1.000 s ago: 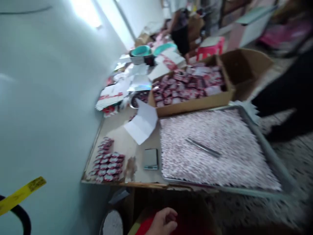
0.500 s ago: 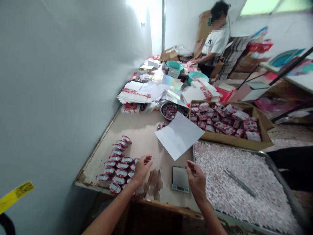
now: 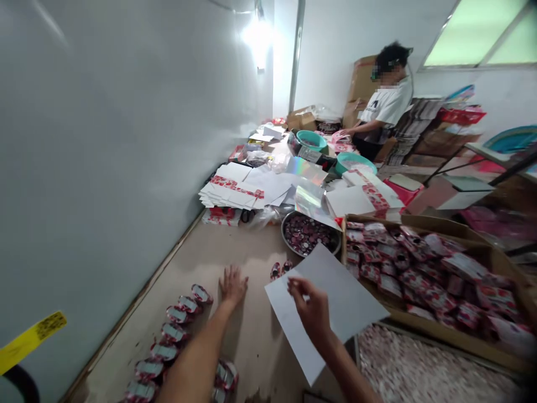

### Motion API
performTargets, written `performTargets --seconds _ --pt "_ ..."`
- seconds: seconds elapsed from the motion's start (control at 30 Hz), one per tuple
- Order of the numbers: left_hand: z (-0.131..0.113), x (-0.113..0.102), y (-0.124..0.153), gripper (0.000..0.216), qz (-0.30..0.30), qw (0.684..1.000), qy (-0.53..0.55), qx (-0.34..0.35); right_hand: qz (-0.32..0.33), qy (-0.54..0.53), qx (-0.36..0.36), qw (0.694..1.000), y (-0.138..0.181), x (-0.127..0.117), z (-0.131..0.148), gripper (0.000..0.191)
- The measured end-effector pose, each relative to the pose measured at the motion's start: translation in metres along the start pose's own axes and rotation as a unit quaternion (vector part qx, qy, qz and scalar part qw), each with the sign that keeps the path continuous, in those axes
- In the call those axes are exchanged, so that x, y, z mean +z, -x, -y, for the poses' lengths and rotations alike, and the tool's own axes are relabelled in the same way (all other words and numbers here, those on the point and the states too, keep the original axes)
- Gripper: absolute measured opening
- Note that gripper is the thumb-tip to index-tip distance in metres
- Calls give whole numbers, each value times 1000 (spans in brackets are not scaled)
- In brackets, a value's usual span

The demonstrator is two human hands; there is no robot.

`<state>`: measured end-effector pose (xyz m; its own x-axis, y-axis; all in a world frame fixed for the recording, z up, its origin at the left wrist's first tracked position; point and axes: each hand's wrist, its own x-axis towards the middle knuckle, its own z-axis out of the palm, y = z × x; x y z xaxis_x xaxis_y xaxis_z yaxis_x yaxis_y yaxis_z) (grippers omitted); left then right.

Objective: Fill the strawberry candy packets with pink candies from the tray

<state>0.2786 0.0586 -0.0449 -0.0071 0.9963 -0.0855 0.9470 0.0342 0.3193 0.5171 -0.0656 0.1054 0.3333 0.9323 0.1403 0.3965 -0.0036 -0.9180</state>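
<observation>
My left hand (image 3: pixel 233 285) stretches forward, fingers spread flat over the bare tabletop (image 3: pixel 197 263), holding nothing. Small red-and-white cups (image 3: pixel 176 330) lie in rows just left of my forearm. My right hand (image 3: pixel 309 306) hovers over a white sheet of paper (image 3: pixel 335 308), its fingers curled and pinched together; whether they hold anything is unclear. Two loose cups (image 3: pixel 280 270) lie between my hands, near a metal bowl (image 3: pixel 309 234) of dark round pieces.
A cardboard box (image 3: pixel 470 336) of red packets sits at right, a tray (image 3: pixel 419 369) of small white pieces below it. Stacked white cartons (image 3: pixel 239 187), teal bowls (image 3: pixel 311 140) and shiny film lie farther back, where another person (image 3: pixel 384 109) works. The wall (image 3: pixel 104 168) runs along the left.
The view has tilted up and forward. Both hands have reached farther across the table: the left now flat and spread past the cups, the right over the white sheet.
</observation>
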Motion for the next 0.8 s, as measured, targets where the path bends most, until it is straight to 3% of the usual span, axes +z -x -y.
performTargets --seconds 0.1,0.2,0.3,0.37,0.43,0.5,0.63,0.8 --pt "14 35 -4 58 -55 995 -76 13 31 26 -82 996 -129 51 1 29" --pt "25 53 -5 57 -86 992 -93 27 98 106 -146 979 -249 122 -10 33" --pt "29 56 -7 56 -95 992 -81 32 175 219 -172 944 -344 197 -20 70" --pt "29 55 -9 56 -91 993 -68 28 219 288 -162 918 -389 238 -25 101" --pt "30 54 -11 56 -82 995 -57 21 251 335 -128 899 -421 268 -31 119" --pt "31 54 -12 57 -73 996 -51 16 263 354 -87 893 -439 285 -37 119" --pt "36 60 -13 59 -69 996 -53 12 231 382 -108 888 -442 293 -45 100" --pt "38 61 -13 58 -80 994 -71 23 254 438 -204 838 -428 278 -31 58"
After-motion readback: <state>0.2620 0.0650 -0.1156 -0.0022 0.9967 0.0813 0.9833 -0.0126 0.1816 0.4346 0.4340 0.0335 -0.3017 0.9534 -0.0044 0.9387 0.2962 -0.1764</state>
